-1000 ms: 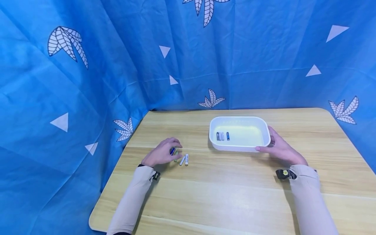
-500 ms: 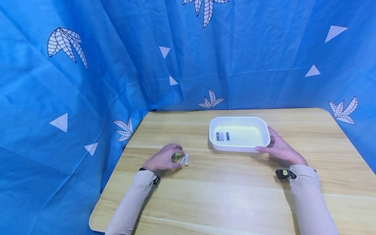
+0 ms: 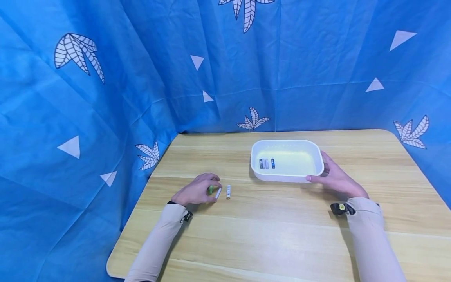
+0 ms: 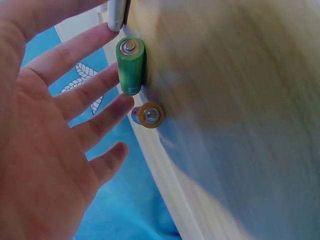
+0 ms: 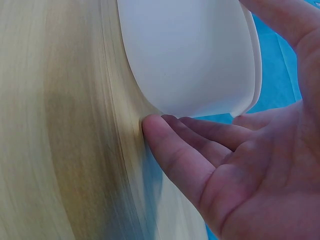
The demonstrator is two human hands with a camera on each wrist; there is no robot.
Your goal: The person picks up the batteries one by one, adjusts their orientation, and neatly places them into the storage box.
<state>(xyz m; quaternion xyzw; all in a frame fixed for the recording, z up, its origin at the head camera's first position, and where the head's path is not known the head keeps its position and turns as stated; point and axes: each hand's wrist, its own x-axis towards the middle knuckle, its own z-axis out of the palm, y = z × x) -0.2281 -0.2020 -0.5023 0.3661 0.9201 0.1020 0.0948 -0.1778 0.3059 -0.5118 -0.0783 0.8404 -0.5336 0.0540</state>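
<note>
My left hand (image 3: 199, 190) pinches a slim white battery (image 3: 218, 193) between thumb and index finger, low over the table. In the left wrist view the white battery (image 4: 117, 14) shows only in part at the top. A green battery (image 4: 131, 70) stands out beside the middle fingers, and another battery with a copper-coloured end (image 4: 151, 115) lies below it. Just right of the hand lies another white battery (image 3: 228, 192). My right hand (image 3: 340, 180) grips the right end of a white plastic basket (image 3: 282, 178), thumb at the front rim, fingers at the outer wall (image 5: 190, 55).
Several batteries (image 3: 266, 163) lie side by side at the left inside the basket, dark and pale ones. The wooden table (image 3: 267, 231) runs back to a blue patterned curtain (image 3: 225, 70).
My left hand has shifted slightly right and toward me, from the blue and green batteries to a white one. The other white battery has moved a little right. My right hand and the basket stay put.
</note>
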